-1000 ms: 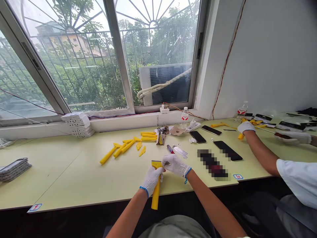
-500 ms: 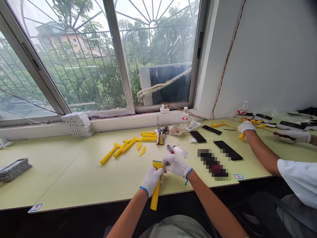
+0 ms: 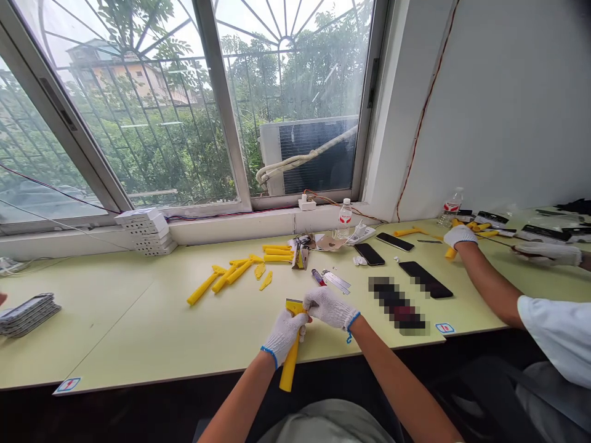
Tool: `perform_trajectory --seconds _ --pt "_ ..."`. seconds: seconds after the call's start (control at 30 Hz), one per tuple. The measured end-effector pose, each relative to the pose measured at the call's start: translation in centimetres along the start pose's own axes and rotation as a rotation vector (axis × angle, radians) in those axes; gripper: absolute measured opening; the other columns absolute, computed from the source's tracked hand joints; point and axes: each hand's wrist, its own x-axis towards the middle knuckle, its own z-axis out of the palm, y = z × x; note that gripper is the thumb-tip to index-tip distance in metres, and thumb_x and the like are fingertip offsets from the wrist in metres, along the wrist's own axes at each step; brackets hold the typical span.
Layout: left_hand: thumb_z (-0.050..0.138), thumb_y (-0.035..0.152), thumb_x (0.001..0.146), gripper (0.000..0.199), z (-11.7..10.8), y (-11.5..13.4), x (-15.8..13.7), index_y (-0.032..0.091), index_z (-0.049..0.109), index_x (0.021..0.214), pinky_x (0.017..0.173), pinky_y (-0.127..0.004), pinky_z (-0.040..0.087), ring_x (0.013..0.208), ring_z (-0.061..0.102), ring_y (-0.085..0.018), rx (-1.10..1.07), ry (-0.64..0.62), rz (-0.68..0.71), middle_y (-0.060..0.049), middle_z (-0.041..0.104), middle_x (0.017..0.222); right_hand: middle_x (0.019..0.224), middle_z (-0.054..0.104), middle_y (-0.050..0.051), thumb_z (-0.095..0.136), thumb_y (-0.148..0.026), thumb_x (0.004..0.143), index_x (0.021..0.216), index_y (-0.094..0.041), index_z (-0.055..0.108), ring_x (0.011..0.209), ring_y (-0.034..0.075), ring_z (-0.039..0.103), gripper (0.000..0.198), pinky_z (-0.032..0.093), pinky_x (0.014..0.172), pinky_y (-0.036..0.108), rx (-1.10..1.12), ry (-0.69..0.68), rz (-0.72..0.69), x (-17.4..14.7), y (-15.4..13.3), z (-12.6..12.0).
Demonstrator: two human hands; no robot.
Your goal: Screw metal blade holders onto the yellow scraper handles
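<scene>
My left hand [image 3: 285,331], in a white knit glove, is wrapped around the handle of a yellow scraper [image 3: 289,369]. The scraper's wide head points away from me, with a thin metal edge along its top. At the head's right side, the gloved fingers of my right hand [image 3: 329,306] are pinched together on it. They cover that part of the head, and any small piece between them is hidden. Just beyond the right hand lie a screwdriver [image 3: 317,277] with a red and dark handle and some flat metal blades [image 3: 338,282].
Several yellow scraper handles [image 3: 226,277] and flat yellow plates [image 3: 265,281] lie beyond my hands. Phones [image 3: 425,280] and a bottle [image 3: 344,219] stand to the right. A co-worker's gloved hand [image 3: 460,236] holds a yellow part. Grey frames [image 3: 30,315] are stacked at left.
My hands and the scraper have hardly moved. A bit of another person's hand has appeared at the left edge. The co-worker's far hand at right has shifted slightly.
</scene>
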Motion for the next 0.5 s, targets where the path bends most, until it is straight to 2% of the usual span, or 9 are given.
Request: perform_trajectory --seconds 0.3,0.4,0.5 --pt "0.076 0.026 0.074 0.011 0.2 0.3 -0.1 0.017 0.072 0.080 0.049 -0.026 0.041 0.050 0.049 -0.015 -0.022 0.000 0.010 -0.001 0.058 0.058 0.085 0.077 0.002 0.071 -0.001 0.081 0.088 -0.014 0.079 0.077 0.013 0.066 0.017 0.047 0.073 0.022 -0.011 -0.003 0.068 -0.1 -0.9 -0.3" --pt "0.076 0.022 0.079 0.004 0.2 0.7 -0.4 0.019 0.073 0.078 0.050 -0.028 0.041 0.051 0.049 -0.015 -0.022 0.006 0.004 -0.002 0.058 0.058 0.085 0.077 0.003 0.071 0.000 0.080 0.087 -0.014 0.080 0.077 0.013 0.066 0.018 0.047 0.073 0.022 -0.025 -0.007 0.073 -0.2 -1.1 -0.3" --pt "0.075 0.019 0.085 0.008 0.1 1.0 -0.8 0.021 0.074 0.077 0.053 -0.029 0.041 0.052 0.050 -0.016 -0.006 -0.004 0.007 -0.003 0.059 0.059 0.085 0.077 0.003 0.070 0.001 0.081 0.089 -0.013 0.080 0.076 0.013 0.066 0.019 0.047 0.074 0.022 -0.032 -0.011 0.086 -0.1 -1.1 -0.3"
